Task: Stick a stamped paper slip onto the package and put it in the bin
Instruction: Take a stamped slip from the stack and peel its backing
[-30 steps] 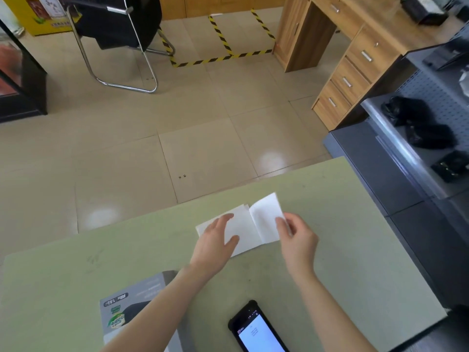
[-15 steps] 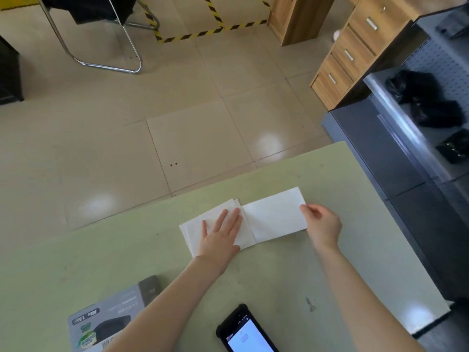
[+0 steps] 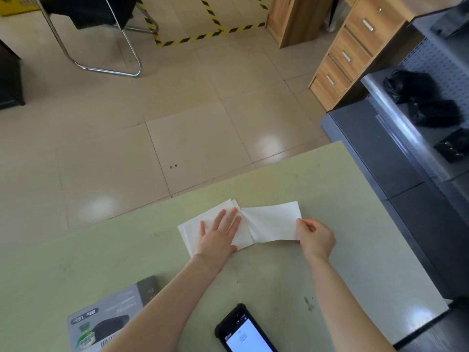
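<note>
Hands are working a folded white paper slip [image 3: 269,226] on a pale green table [image 3: 342,199]: the left hand [image 3: 219,236] is pressing flat, fingers spread, anchoring the stack, while the right hand [image 3: 316,237] is pinching the sheet's edge, likely tearing it free; a grey printed box package [image 3: 109,318] is lying near the left forearm.

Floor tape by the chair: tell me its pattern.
The floor tape has diagonal yellow and black stripes, seen in the head view, the only one.

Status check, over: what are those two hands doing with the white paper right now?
Left hand flat, pinning the white paper stack to the green table. Right hand pinching the unfolded slip's far end. Nothing in the way; no bin visible.
</note>
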